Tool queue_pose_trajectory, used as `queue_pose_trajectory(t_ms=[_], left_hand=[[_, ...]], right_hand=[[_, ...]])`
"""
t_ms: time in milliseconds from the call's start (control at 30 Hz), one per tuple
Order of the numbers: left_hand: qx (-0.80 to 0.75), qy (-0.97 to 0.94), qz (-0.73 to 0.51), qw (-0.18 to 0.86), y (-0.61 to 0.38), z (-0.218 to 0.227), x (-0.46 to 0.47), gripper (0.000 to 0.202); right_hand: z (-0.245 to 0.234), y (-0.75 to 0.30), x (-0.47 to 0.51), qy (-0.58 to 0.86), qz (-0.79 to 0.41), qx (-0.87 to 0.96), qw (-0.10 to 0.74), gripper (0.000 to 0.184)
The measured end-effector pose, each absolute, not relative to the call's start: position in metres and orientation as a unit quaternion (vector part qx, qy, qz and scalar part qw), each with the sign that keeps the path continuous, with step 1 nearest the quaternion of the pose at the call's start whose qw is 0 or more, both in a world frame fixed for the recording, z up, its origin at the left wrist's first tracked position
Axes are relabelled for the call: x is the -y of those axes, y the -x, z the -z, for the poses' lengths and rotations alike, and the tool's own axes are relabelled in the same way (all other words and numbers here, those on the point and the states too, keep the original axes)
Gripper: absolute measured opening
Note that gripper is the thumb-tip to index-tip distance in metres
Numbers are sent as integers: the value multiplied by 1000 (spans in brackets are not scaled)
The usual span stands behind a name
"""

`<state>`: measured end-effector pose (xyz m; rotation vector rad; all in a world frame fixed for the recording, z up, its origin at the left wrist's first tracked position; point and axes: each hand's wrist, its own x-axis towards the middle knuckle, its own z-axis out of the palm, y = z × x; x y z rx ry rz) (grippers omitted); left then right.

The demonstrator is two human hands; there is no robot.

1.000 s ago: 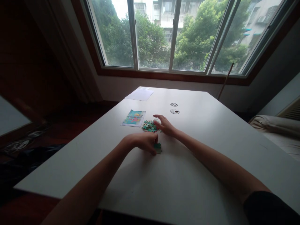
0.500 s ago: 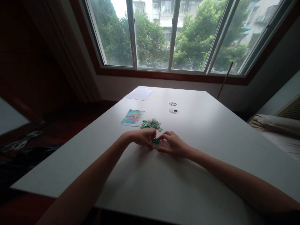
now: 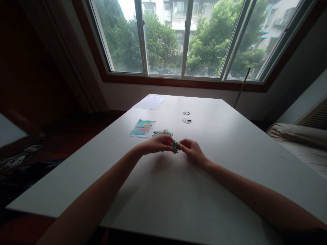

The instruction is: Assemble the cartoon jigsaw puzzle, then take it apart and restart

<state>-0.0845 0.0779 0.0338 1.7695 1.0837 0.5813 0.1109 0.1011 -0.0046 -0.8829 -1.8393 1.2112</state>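
Observation:
My left hand and my right hand meet over the white table, both pinching a small cluster of joined green puzzle pieces held just above the surface. Just behind my left hand lies a heap of loose puzzle pieces, partly hidden by my fingers. A colourful picture card lies flat to the left of the heap.
A white sheet of paper lies at the far left end of the table. Two round cable holes sit in the tabletop beyond the heap. A thin stick leans by the window. A bed stands to the right.
My right hand came back from the heap to the joined green pieces. Both hands have lifted the pieces off the table and shifted slightly farther away.

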Motion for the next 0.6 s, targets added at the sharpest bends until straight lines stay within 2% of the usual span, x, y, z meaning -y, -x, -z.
queue_pose_trajectory(t_ms=[133, 600], left_hand=[[-446, -687, -281, 499, 79, -32, -79, 27], [-443, -649, -329, 524, 73, -31, -77, 21]], right_hand=[[6, -111, -104, 321, -530, 666, 415, 30], [-2, -117, -107, 318, -639, 584, 388, 26]])
